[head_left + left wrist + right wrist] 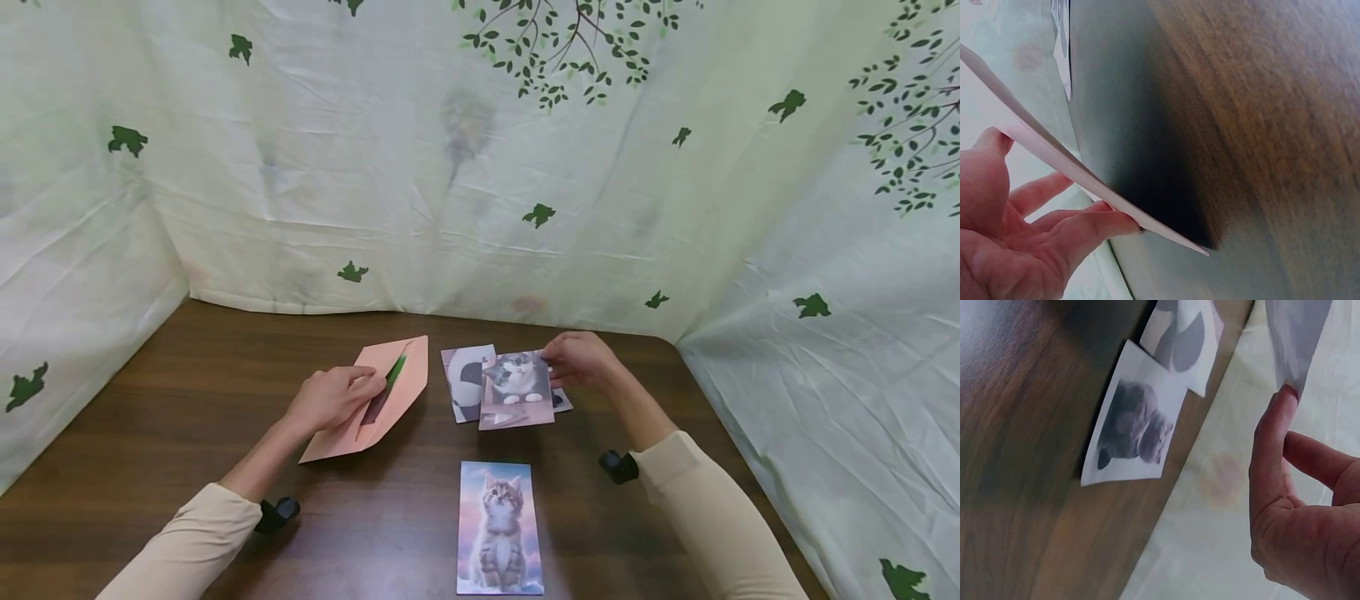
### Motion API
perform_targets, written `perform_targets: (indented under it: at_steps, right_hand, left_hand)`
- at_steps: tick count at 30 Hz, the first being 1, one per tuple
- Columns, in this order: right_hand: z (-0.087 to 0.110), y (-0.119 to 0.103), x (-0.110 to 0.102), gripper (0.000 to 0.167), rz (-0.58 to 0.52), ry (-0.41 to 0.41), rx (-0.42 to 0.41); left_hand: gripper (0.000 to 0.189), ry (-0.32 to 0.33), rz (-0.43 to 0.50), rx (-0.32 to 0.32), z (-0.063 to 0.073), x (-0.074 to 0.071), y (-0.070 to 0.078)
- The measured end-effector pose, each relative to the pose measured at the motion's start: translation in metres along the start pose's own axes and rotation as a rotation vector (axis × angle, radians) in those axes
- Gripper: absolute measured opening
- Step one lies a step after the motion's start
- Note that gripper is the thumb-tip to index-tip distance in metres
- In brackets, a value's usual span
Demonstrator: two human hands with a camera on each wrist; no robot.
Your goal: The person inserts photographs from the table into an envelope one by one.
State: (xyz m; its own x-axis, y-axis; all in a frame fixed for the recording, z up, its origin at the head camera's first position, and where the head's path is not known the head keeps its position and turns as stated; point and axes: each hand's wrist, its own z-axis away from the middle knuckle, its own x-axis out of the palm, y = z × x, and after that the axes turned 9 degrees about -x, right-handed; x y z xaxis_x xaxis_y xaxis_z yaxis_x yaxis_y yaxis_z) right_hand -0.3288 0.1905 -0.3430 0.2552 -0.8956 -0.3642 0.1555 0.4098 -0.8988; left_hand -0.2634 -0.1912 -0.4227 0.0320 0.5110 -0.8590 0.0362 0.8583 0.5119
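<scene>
In the head view my left hand point(335, 402) grips a pink envelope point(411, 375) with the thumb on one face and fingers behind it. A green and dark red strip point(392, 379) shows in the envelope's opening. In the left wrist view the envelope point(1094, 184) is seen edge-on, tilted above the table. My right hand point(585, 360) pinches a grey-and-white cat picture card point(517, 407) by its upper right edge, lifted off the table. Under and beside it lie a card with a rounded black-and-white shape point(465, 385) and a card with dark animals point(1129, 425).
A larger kitten picture point(500, 533) lies on the brown wooden table point(360, 542) nearer the person. A pale cloth point(315, 208) printed with leaves and birds hangs along the table's back and sides. A dark wristband device point(618, 467) is on the right wrist.
</scene>
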Motion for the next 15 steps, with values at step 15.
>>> perform_targets:
  at_steps: [15]
  right_hand:
    - [-0.005, -0.021, 0.025, 0.030, -0.047, 0.008, -0.015]
  left_hand:
    - [0.052, 0.011, 0.003, 0.004, 0.001, 0.001, 0.000]
